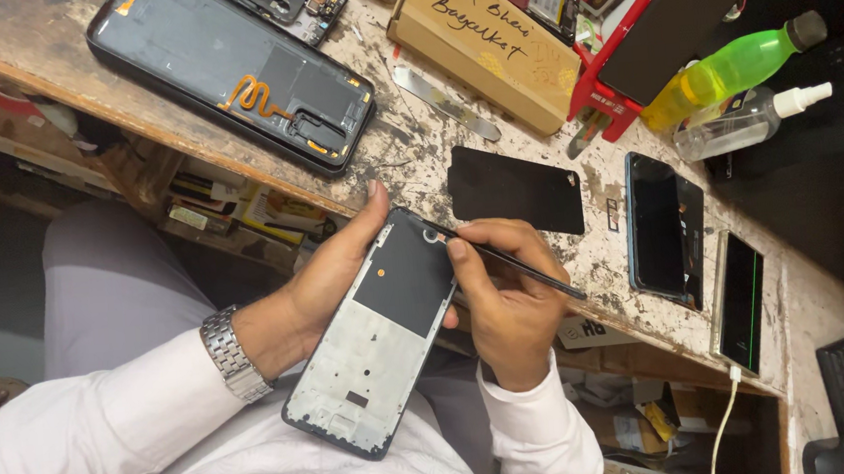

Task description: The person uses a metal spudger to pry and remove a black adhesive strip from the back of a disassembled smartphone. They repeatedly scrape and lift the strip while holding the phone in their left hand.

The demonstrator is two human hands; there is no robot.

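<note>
Phone frame (pixel 375 346) lies cradled in the left hand (pixel 320 285) (steadying it); right hand (pixel 507 295) fingers pinch a tool (pixel 504 258), tip at its top edge.

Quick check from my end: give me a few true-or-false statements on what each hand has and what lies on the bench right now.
1. The left hand holds the phone frame. True.
2. The right hand is empty. False: it grips a thin black tool, tip at the frame's top edge.
3. A green bottle lies on the bench. True.
4. The cardboard box sits in the person's lap. False: it lies on the bench.
5. A wristwatch is on the left wrist. True.
</note>
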